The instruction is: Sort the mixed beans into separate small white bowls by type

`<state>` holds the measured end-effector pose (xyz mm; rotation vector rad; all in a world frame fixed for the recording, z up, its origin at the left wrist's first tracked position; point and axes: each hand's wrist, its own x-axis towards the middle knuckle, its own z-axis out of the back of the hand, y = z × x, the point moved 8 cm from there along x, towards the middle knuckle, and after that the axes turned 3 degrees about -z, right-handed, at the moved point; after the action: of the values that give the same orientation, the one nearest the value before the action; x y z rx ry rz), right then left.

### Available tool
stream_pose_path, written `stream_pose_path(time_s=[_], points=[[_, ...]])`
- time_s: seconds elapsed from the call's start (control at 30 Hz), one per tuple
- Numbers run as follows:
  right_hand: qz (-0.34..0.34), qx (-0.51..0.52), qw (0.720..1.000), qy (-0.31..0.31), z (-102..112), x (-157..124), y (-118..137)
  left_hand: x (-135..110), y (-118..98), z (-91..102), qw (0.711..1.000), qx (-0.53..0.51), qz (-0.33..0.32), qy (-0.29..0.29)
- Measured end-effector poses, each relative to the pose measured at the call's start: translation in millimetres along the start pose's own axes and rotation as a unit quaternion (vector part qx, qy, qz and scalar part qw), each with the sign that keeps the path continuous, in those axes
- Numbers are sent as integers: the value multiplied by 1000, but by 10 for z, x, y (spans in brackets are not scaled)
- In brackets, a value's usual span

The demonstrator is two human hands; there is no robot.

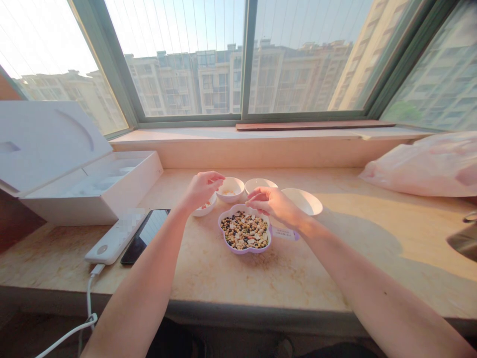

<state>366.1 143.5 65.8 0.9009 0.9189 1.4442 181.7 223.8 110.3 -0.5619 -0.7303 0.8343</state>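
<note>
A purple-rimmed, flower-shaped bowl (pixel 246 250) holds mixed beans (pixel 246 229), dark, tan and pale. My right hand (pixel 271 203) hovers over its far right edge, fingers bent and drawn together; what is between the tips is too small to make out. Above the white bowls at the left is my left hand (pixel 205 188), its fingertips close together by the rim of a white bowl (pixel 230 197) with a few pale bits inside. Partly under that hand, another small bowl (pixel 204 211) contains reddish pieces. A white bowl (pixel 261 182) stands behind my right hand, and a wider one (pixel 305 201) sits beside it.
An open white box (pixel 130 184) stands at the left, near a white power bank (pixel 112 241) with a cable and a black phone (pixel 145 236). A labelled tag (pixel 283 233) lies right of the flower-shaped bowl. A plastic bag (pixel 425 166) rests far right, below the windows.
</note>
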Motion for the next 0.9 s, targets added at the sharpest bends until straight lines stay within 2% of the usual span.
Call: stream_pose_path(time_s=[0.1,0.2,0.27,0.37,0.5,0.63,0.73,0.83,0.9], points=[[7,5,1000,-14,12,-10,21,-87,-194,-304,993,4,-50,106],[5,20,1000,-21,9,-20,50,-176,-315,-524,984,-15,-78,157],[7,27,999,-17,-9,-28,72,-209,-336,-630,981,-32,-85,173],[11,37,999,-10,-36,-42,90,-210,-321,-685,982,-34,-91,162],[-3,5,1000,11,-98,-70,59,-169,-276,-558,987,12,-85,137],[29,-178,984,4,-152,-101,88,-92,-106,-206,983,149,-33,101],[83,-282,955,45,-295,-132,129,-56,137,17,966,240,37,91],[125,-320,934,95,-448,-180,171,-64,370,69,938,315,88,118],[153,-336,923,105,-517,-214,227,-90,498,32,928,319,123,146]])
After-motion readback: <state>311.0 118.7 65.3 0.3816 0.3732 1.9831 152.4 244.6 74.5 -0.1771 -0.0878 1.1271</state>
